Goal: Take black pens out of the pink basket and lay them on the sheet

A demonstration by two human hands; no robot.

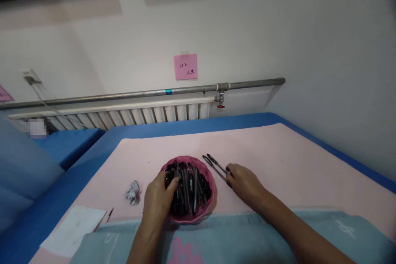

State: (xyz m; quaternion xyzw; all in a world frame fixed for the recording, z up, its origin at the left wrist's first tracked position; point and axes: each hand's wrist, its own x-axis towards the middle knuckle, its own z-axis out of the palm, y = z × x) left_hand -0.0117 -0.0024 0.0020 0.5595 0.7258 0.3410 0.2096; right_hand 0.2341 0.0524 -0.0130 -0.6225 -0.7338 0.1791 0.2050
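Right hand [247,185]: fingertips bunched at the near ends of two slim, smooth pens [213,166] lying side by side; whether they are pinched I cannot tell. Left hand [157,198]: thumb and fingers curled over the rim of one round, wavy-edged pink basket [213,183]; its hold is unclear. Beside those fingers, dark pens [190,185] overlap in the basket, too many to count. Left of that hand: one crumpled paper wad [133,192], then one flat white sheet [72,229]. Beneath both hands, one smooth pink cover [272,156].
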